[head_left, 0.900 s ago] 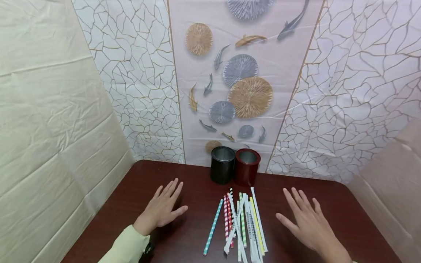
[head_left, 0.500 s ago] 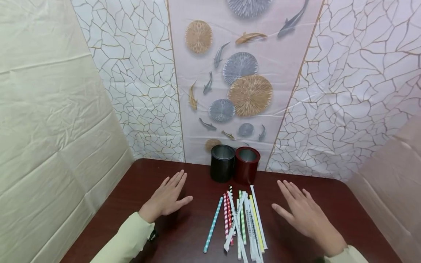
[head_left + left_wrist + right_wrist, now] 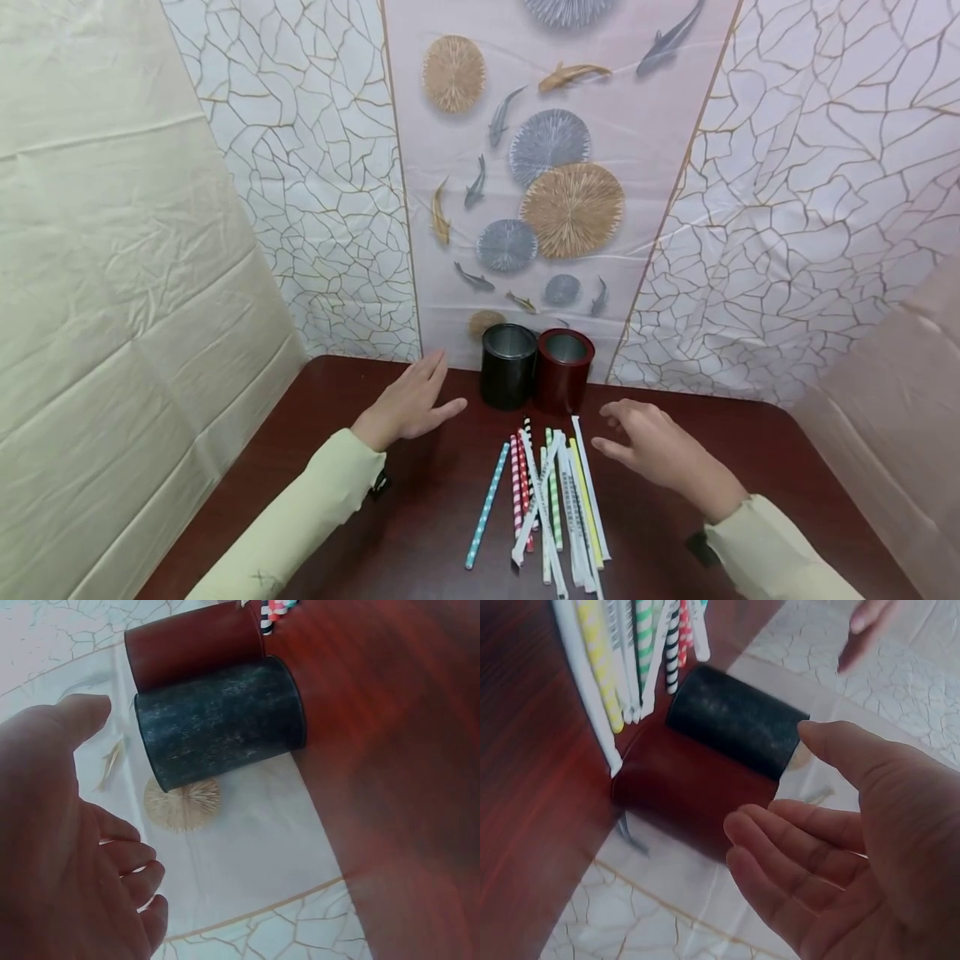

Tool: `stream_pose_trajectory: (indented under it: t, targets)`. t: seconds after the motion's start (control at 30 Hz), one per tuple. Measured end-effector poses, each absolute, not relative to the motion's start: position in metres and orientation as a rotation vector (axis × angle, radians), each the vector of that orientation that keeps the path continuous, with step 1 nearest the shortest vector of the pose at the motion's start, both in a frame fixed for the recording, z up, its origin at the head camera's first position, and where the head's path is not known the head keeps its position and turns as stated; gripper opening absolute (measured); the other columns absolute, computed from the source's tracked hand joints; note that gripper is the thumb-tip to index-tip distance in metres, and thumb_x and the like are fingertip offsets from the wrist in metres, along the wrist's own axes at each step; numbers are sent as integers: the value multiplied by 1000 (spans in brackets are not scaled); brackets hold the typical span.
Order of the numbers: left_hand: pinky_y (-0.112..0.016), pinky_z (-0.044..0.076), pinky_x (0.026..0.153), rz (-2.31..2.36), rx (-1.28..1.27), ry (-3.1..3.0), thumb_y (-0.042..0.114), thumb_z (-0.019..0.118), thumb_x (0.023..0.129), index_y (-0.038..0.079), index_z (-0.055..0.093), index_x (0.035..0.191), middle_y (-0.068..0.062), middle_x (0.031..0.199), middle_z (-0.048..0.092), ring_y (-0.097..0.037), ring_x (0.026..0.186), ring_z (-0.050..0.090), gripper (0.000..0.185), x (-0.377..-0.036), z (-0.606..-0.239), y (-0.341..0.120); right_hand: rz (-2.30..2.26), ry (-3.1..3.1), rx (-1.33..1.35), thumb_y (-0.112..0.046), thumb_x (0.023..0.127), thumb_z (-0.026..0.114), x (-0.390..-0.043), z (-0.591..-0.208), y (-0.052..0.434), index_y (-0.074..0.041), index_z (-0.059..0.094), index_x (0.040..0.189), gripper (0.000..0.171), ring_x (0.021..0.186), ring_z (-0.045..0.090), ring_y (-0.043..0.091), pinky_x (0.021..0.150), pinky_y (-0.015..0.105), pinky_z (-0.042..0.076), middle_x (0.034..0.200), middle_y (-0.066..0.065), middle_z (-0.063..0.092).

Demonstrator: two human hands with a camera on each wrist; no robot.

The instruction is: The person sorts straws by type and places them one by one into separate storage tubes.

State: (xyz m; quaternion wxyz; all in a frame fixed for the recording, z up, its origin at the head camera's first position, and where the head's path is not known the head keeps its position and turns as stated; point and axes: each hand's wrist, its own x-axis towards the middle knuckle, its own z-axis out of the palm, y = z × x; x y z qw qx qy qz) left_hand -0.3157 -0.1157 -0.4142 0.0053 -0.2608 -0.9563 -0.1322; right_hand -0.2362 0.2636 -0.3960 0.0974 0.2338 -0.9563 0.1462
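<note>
A black cup [image 3: 508,365] and a dark red cup [image 3: 563,370] stand side by side at the back of the table. In front of them lies a bundle of patterned paper straws [image 3: 547,500]. My left hand [image 3: 410,404] hovers just left of the black cup [image 3: 221,721], fingers straight, holding nothing. My right hand [image 3: 651,450] is right of the straws and near the red cup [image 3: 686,787], fingers loosely curved and empty. The black cup [image 3: 739,720] shows beyond the red one in the right wrist view.
The dark wooden table [image 3: 420,533] is closed in by papered walls: a cream one on the left [image 3: 112,250], a fish-and-lotus panel behind [image 3: 547,167]. A teal dotted straw [image 3: 487,505] lies slightly apart on the left of the bundle.
Both hands have moved forward and inward toward the cups. The right hand's fingers have gone from spread flat to loosely curved. The cups and straws have not moved.
</note>
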Motion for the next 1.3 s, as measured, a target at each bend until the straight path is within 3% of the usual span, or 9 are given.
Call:
stream_pose_trajectory:
  t: [0.17, 0.4, 0.47, 0.57, 0.67, 0.83, 1.0, 1.13, 1.3]
  targets:
    - [-51, 19, 135, -399, -834, -2948, 55, 47, 109, -4, 14, 167, -22, 177, 15, -37, 165, 16, 89, -332, -404, -98, 570, -2897, 740, -18, 93, 82, -252, -400, 245, 2, 75, 104, 24, 77, 70, 10, 67, 27, 59, 86, 3, 76]
    - [-48, 17, 135, -377, -846, -2923, 58, 41, 110, -2, 11, 168, -20, 178, 10, -33, 167, 11, 88, -355, -401, -69, 719, -3006, 719, -20, 94, 82, -266, -412, 221, 1, 77, 100, 22, 64, 65, 8, 59, 26, 56, 82, 6, 76]
    - [-47, 17, 135, -388, -841, -2921, 58, 41, 110, -1, 12, 168, -20, 178, 10, -32, 167, 11, 88, -362, -401, -61, 752, -3027, 720, -21, 95, 81, -269, -417, 215, -4, 76, 87, 19, 53, 55, 6, 52, 23, 48, 69, 0, 68]
    - [-47, 17, 135, -422, -824, -2923, 57, 40, 111, -2, 12, 168, -20, 178, 10, -33, 167, 11, 87, -371, -401, -51, 792, -3052, 739, -23, 97, 79, -274, -425, 207, -13, 64, 65, 36, 43, 37, 6, 46, 21, 32, 52, -7, 46]
    - [-46, 15, 136, -467, -790, -2930, 57, 38, 111, -2, 11, 168, -20, 178, 9, -32, 167, 10, 86, -379, -402, -43, 824, -3088, 720, -24, 97, 78, -279, -434, 201, -17, 54, 53, 51, 40, 28, 7, 45, 21, 25, 46, -9, 34]
    - [-46, 15, 136, -495, -750, -2938, 57, 37, 112, -1, 10, 168, -19, 178, 8, -32, 167, 9, 85, -388, -405, -34, 860, -3171, 600, -25, 96, 79, -283, -447, 191, -17, 52, 46, 57, 39, 25, 9, 43, 25, 24, 42, -8, 32]
    - [-46, 16, 136, -464, -730, -2938, 57, 38, 111, -1, 12, 168, -20, 178, 11, -32, 167, 12, 86, -394, -411, -25, 843, -3223, 515, -28, 96, 80, -280, -456, 185, -20, 43, 43, 65, 39, 21, 10, 51, 30, 30, 41, -9, 30]
    - [-47, 17, 135, -439, -714, -2948, 60, 35, 111, -2, 12, 168, -21, 177, 12, -33, 167, 13, 87, -398, -420, -23, 886, -3235, 467, -27, 95, 81, -277, -462, 178, -20, 41, 43, 65, 38, 19, 9, 43, 27, 21, 41, -9, 27]
    - [-48, 17, 135, -448, -691, -2946, 61, 32, 111, -2, 13, 168, -22, 177, 11, -32, 167, 13, 87, -400, -428, -20, 902, -3244, 392, -24, 95, 81, -275, -464, 175, -19, 43, 44, 63, 39, 20, 10, 40, 24, 21, 42, -9, 28]
